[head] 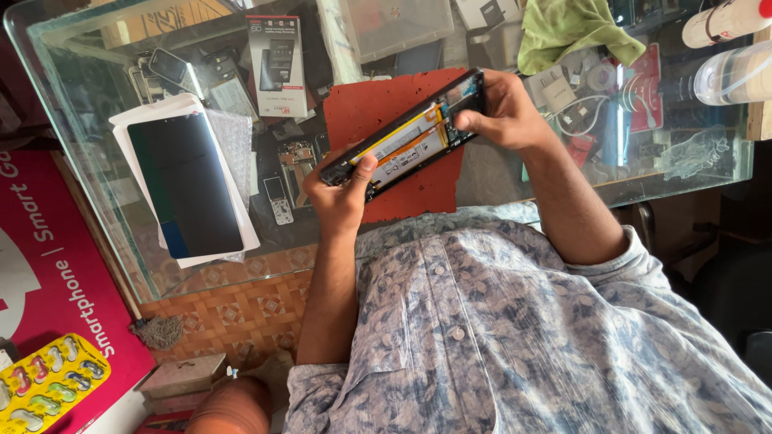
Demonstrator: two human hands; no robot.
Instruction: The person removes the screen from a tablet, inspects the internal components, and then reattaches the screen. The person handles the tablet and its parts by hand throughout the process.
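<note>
A: What packaging lies about the glass counter point(96, 96)?

B: A tall phone box point(277, 64), white with a red band at its foot and a phone pictured on its face, sits under the glass near the top. A clear plastic box point(398, 24) lies just to the right of it.

A: And screens?

B: A large dark display panel point(186, 185) rests face up on white wrapping on the counter. Small handsets point(277, 197) with pale screens lie below the glass beside it.

A: Any signs?

B: A magenta poster point(48, 265) with white lettering lies at the left edge. A yellow blister tray point(48, 386) with coloured pockets overlaps its lower corner.
</note>
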